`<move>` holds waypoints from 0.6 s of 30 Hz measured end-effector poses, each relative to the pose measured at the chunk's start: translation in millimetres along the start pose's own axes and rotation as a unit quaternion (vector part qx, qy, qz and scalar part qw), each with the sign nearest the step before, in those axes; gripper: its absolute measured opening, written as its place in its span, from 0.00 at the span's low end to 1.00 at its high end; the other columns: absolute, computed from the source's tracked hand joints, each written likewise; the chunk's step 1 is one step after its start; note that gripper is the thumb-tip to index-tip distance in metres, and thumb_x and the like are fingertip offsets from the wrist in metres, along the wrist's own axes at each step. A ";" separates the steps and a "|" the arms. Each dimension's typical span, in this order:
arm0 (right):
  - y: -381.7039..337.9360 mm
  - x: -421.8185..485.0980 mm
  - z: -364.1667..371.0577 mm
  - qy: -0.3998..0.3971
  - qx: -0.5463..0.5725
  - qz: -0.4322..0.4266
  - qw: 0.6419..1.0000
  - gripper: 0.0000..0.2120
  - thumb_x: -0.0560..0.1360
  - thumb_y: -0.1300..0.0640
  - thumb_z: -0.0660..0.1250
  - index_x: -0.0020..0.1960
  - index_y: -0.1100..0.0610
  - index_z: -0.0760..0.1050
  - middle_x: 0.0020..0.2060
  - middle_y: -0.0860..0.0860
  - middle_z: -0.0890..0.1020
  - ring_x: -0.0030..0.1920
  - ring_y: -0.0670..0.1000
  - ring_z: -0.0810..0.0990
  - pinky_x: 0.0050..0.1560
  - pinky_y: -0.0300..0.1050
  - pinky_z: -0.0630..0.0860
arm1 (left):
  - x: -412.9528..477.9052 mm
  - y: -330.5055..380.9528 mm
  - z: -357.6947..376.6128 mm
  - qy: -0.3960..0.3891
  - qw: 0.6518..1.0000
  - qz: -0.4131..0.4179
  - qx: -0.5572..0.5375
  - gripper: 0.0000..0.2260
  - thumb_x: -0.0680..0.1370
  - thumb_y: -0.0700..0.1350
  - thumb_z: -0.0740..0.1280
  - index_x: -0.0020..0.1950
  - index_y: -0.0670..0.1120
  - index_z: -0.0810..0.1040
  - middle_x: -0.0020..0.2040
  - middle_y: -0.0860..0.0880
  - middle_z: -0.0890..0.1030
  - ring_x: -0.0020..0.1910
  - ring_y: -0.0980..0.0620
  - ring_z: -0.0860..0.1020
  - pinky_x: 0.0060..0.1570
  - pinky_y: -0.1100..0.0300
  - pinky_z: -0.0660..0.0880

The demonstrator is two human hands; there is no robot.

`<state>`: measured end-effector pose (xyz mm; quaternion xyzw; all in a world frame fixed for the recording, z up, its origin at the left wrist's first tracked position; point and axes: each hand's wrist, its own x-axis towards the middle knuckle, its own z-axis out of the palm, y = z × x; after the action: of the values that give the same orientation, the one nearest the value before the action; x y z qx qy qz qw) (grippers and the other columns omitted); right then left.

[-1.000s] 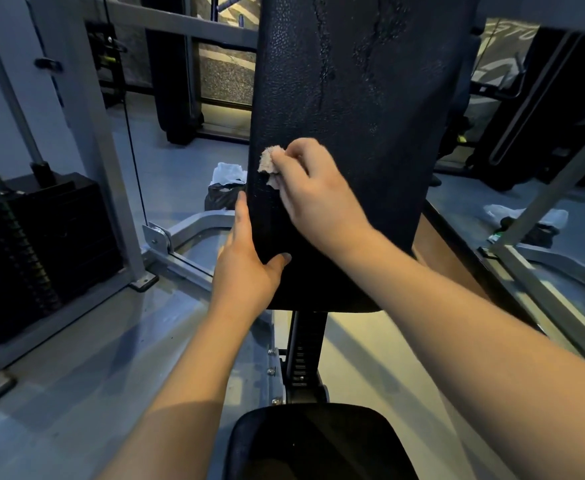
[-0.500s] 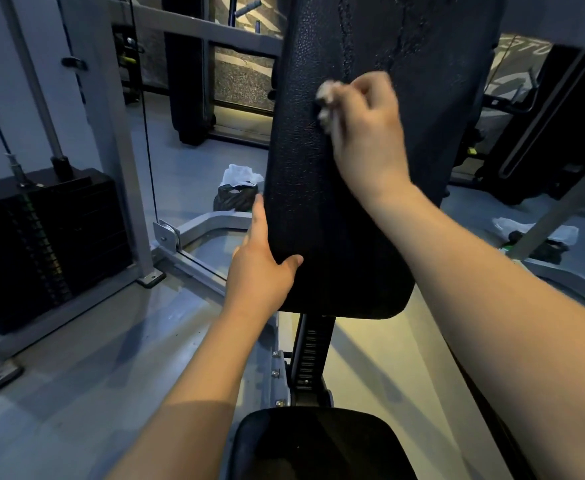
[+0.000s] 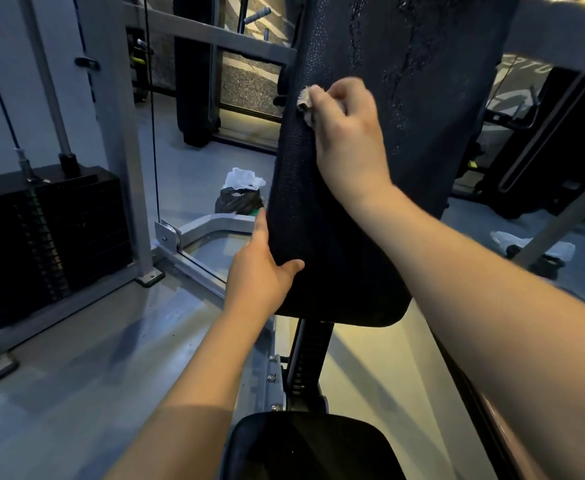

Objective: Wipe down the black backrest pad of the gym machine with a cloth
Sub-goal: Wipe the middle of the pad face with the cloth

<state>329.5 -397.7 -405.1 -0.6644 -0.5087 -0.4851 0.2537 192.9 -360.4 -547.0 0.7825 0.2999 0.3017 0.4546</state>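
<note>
High up, right hand [image 3: 348, 133] around cloth [image 3: 305, 98]

Weight stack [image 3: 59, 237] and black bag [image 3: 239, 200]

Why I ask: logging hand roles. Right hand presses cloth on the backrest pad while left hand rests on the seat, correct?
No: head view shows the left hand gripping the edge of the backrest pad, not the seat. The rest holds.

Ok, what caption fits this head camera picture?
Right hand presses a cloth on the black backrest pad; left hand grips its edge.
</note>
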 end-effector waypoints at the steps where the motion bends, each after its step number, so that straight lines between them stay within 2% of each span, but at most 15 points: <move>1: -7.4 -9.7 4.5 -0.008 0.005 0.006 1.000 0.12 0.80 0.62 0.66 0.61 0.64 0.79 0.51 0.62 0.77 0.49 0.62 0.76 0.46 0.53 0.77 | 0.2 0.5 0.0 0.002 1.000 0.000 0.000 0.45 0.74 0.48 0.76 0.82 0.58 0.49 0.61 0.51 0.81 0.61 0.48 0.79 0.54 0.60 0.73; 3: -20.4 -35.2 4.5 -0.081 0.018 -0.060 0.995 0.11 0.81 0.61 0.63 0.61 0.62 0.78 0.52 0.61 0.76 0.51 0.60 0.75 0.47 0.55 0.77 | -0.6 2.0 0.1 0.009 1.000 0.003 0.000 0.44 0.74 0.48 0.76 0.82 0.58 0.51 0.57 0.51 0.82 0.59 0.47 0.79 0.50 0.61 0.72; 5: -16.0 -43.1 -6.0 -0.155 0.002 -0.169 0.973 0.13 0.82 0.57 0.59 0.62 0.61 0.77 0.53 0.60 0.75 0.52 0.59 0.73 0.45 0.55 0.77 | -2.3 3.9 0.0 0.012 1.000 0.010 -0.002 0.43 0.75 0.47 0.75 0.81 0.59 0.51 0.58 0.51 0.82 0.59 0.47 0.79 0.49 0.61 0.72; 6: -7.9 -31.9 -10.0 -0.158 -0.003 -0.193 0.968 0.14 0.83 0.55 0.58 0.62 0.59 0.77 0.53 0.59 0.75 0.52 0.58 0.73 0.45 0.54 0.77 | -2.5 4.1 -0.2 0.011 1.000 0.009 -0.004 0.43 0.75 0.46 0.75 0.81 0.60 0.51 0.59 0.51 0.81 0.59 0.47 0.79 0.50 0.61 0.71; 8: 9.6 3.8 -12.5 -0.108 -0.024 -0.135 0.985 0.12 0.82 0.54 0.60 0.59 0.57 0.78 0.53 0.58 0.75 0.53 0.58 0.73 0.47 0.52 0.76 | -1.5 3.6 0.5 0.007 1.000 0.003 -0.011 0.43 0.75 0.46 0.75 0.81 0.60 0.51 0.61 0.52 0.80 0.60 0.49 0.78 0.51 0.61 0.72; 10: 21.2 33.5 -10.9 -0.020 -0.054 -0.032 0.998 0.07 0.80 0.60 0.63 0.55 0.60 0.78 0.51 0.60 0.75 0.50 0.59 0.75 0.43 0.53 0.77 | -0.6 2.9 1.2 0.004 1.000 0.003 -0.009 0.44 0.75 0.47 0.75 0.81 0.60 0.50 0.63 0.52 0.80 0.62 0.48 0.78 0.56 0.57 0.76; 12: 14.7 28.4 -4.7 -0.005 -0.052 0.001 0.999 0.06 0.79 0.63 0.65 0.54 0.63 0.78 0.50 0.61 0.75 0.48 0.60 0.75 0.41 0.52 0.76 | 0.3 4.4 -0.3 0.005 1.000 0.006 0.006 0.44 0.74 0.47 0.76 0.80 0.60 0.51 0.63 0.51 0.80 0.62 0.47 0.78 0.59 0.52 0.77; 14: 1.7 -6.4 -3.2 -0.069 -0.011 -0.048 0.996 0.08 0.79 0.64 0.65 0.57 0.63 0.77 0.50 0.61 0.75 0.49 0.60 0.74 0.43 0.52 0.76 | 1.2 8.1 -4.0 0.004 1.000 0.010 0.026 0.42 0.74 0.48 0.76 0.79 0.60 0.53 0.61 0.50 0.82 0.61 0.45 0.79 0.59 0.50 0.77; 16: -3.3 -41.5 -11.9 -0.147 0.017 -0.138 0.979 0.10 0.80 0.63 0.64 0.60 0.62 0.77 0.52 0.61 0.75 0.49 0.60 0.74 0.43 0.53 0.76 | 3.0 9.7 -7.6 0.000 0.999 0.016 0.050 0.41 0.74 0.49 0.75 0.79 0.60 0.55 0.60 0.50 0.82 0.60 0.44 0.79 0.57 0.51 0.77; 18: 4.4 -45.2 -20.5 -0.191 0.006 -0.209 0.959 0.11 0.81 0.59 0.62 0.60 0.62 0.76 0.53 0.60 0.75 0.49 0.60 0.74 0.37 0.53 0.75 | 3.1 10.1 -11.6 -0.019 0.997 0.020 0.066 0.39 0.74 0.50 0.74 0.79 0.59 0.56 0.61 0.51 0.82 0.61 0.46 0.79 0.57 0.52 0.77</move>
<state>325.1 -435.8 -436.9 -0.6226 -0.6778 -0.3881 0.0486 188.3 -356.1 -532.7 0.8222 0.2950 0.2752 0.4014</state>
